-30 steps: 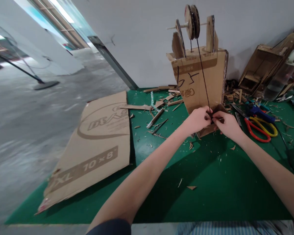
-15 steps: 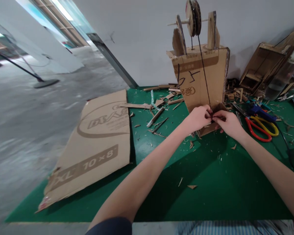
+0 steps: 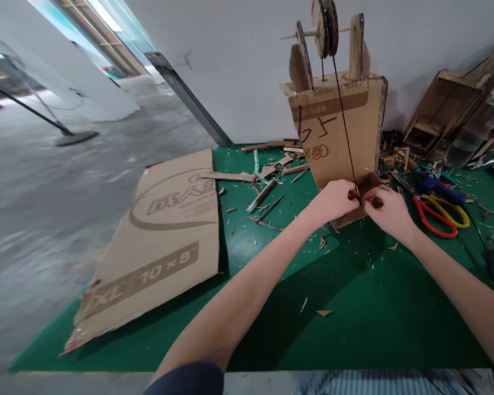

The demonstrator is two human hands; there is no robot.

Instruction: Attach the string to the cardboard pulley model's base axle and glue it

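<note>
- We see the left hand [image 3: 340,200] with its fingers bent and drawn together, and the dark string [image 3: 346,129] comes down to their tips; we judge that they pinch it.
- We see the right hand [image 3: 389,211] just beside, with thumb and forefinger curled toward each other near the left fingertips. Whether they hold the string's end also, we cannot tell, because this spot is too small and partly covered.
- The string goes upward from the fingers to the cardboard wheel [image 3: 326,30], which sits on a thin axle well above them.
- The cardboard tower [image 3: 340,142] stands behind the fingers, and its low tray [image 3: 348,220] lies directly under them.
- To the right of the fingers, near them, we find the scissors [image 3: 425,220]; to the left, well apart, lies the flat cardboard sheet [image 3: 168,241].
- In our judgement, the step in hand is fine work at the lower end of the string, maybe tying or fixing it.
- We think the next move calls for a firm left pinch, small right fingertip motions, and only light pressure on the tray.
</note>
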